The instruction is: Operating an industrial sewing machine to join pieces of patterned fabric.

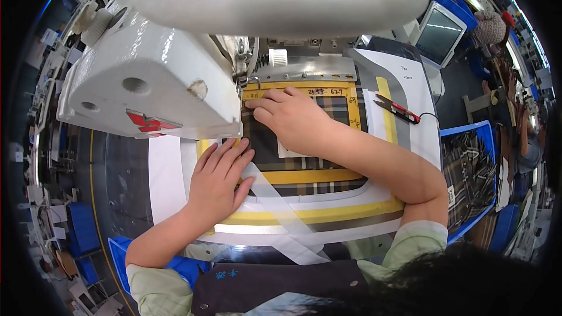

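Plaid dark fabric [336,161] lies inside a yellow clamping frame [293,177] under the head of a white sewing machine [140,76]. My left hand [218,178] rests with fingers stretched out over the frame's left side, beside the machine head. Farther up, my right hand [295,118] presses bent, slightly parted fingers on the cloth near the frame's upper bar, close to the needle area; nothing shows in its grip. A pale patch [287,151] on the fabric is partly hidden under this hand. From beside my left hand, a translucent white strip [280,205] runs toward me.
Red-handled thread snips [398,109] lie right of the frame on a white template edged with yellow tape [328,213]. A blue bin [489,140] at the right holds plaid pieces; another blue bin [117,257] stands lower left. A screen [440,32] stands back right.
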{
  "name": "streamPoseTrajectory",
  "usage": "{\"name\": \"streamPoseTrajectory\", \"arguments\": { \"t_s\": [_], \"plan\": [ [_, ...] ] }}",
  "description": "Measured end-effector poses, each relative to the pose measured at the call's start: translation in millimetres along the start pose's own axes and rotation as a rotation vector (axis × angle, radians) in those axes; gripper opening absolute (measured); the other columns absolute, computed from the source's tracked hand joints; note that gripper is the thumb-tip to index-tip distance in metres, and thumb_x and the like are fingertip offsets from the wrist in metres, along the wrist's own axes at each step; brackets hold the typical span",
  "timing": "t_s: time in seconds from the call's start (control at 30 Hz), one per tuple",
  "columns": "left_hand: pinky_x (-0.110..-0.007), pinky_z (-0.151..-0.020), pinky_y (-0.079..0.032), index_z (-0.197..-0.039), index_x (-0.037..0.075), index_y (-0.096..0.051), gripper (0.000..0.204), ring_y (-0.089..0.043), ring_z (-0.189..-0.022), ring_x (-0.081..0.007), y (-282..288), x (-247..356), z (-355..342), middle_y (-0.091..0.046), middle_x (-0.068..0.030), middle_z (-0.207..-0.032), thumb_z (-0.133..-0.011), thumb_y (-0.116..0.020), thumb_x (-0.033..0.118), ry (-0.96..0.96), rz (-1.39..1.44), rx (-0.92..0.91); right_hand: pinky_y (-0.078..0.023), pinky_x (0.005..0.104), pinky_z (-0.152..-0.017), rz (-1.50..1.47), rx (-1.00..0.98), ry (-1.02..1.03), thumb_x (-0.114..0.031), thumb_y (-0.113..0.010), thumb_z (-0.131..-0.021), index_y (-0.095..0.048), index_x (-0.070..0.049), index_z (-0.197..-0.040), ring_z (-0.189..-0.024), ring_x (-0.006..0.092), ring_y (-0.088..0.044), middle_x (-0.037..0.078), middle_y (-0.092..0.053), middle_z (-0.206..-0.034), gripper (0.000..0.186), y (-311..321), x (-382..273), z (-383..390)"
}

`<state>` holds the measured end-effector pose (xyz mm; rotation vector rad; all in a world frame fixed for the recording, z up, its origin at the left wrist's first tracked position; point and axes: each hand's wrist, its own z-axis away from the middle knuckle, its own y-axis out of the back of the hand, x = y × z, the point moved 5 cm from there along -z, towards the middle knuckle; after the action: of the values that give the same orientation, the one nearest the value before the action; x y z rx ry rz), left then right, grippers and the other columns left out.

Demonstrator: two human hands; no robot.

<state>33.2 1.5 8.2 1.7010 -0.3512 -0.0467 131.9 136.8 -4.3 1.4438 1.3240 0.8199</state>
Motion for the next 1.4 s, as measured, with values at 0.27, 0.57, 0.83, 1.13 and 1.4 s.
{"name": "streamPoseTrajectory", "arguments": {
  "t_s": [0.27,0.57,0.83,1.13,1.4],
  "plan": [
    [-0.045,-0.107,-0.031,-0.123,0.008,-0.054,0.046,-0.043,-0.126,-0.0293,1,-1,-3,-0.049,-0.0086,-0.133,-0.080,-0.065,0.021,-0.003,0.007,-0.050,-0.041,0.0357,-0.092,-0.003,0.006,-0.008,-0.005,-0.054,-0.076,-0.060,-0.004,-0.102,-0.115,0.0209,-0.052,0.003,-0.056,-0.130,0.026,2,-2,3],
    [-0.045,-0.103,-0.034,-0.122,0.006,-0.052,0.051,-0.043,-0.125,-0.0302,1,-4,-6,-0.045,-0.0117,-0.137,-0.076,-0.066,0.025,0.027,0.058,-0.024,-0.042,0.0360,-0.091,-0.042,0.022,-0.025,-0.005,-0.056,-0.074,-0.060,-0.005,-0.098,-0.114,0.0208,-0.054,0.003,-0.058,-0.127,0.024,5,-5,3],
    [-0.044,-0.102,-0.035,-0.122,0.007,-0.052,0.056,-0.044,-0.124,-0.0304,3,-6,-2,-0.045,-0.0116,-0.137,-0.073,-0.066,0.031,-0.021,0.001,-0.027,-0.044,0.0365,-0.090,-0.110,0.041,-0.043,-0.006,-0.061,-0.070,-0.060,-0.005,-0.094,-0.112,0.0214,-0.055,0.002,-0.060,-0.125,0.024,9,-8,2],
    [-0.045,-0.104,-0.034,-0.119,0.006,-0.054,0.053,-0.044,-0.123,-0.0290,4,-6,-2,-0.046,-0.0118,-0.136,-0.074,-0.066,0.031,-0.013,-0.035,-0.025,-0.045,0.0376,-0.089,-0.169,0.069,-0.039,-0.004,-0.062,-0.069,-0.058,-0.007,-0.088,-0.109,0.0221,-0.057,0.002,-0.060,-0.125,0.020,9,-6,-1],
    [-0.045,-0.102,-0.036,-0.119,0.004,-0.054,0.052,-0.045,-0.123,-0.0303,16,-13,-16,-0.050,-0.0120,-0.131,-0.075,-0.070,0.025,-0.033,0.108,-0.073,-0.043,0.0396,-0.093,-0.258,0.053,-0.154,-0.005,-0.063,-0.073,-0.058,-0.007,-0.098,-0.111,0.0269,-0.054,0.005,-0.058,-0.124,0.025,29,4,22]
  ]
}}
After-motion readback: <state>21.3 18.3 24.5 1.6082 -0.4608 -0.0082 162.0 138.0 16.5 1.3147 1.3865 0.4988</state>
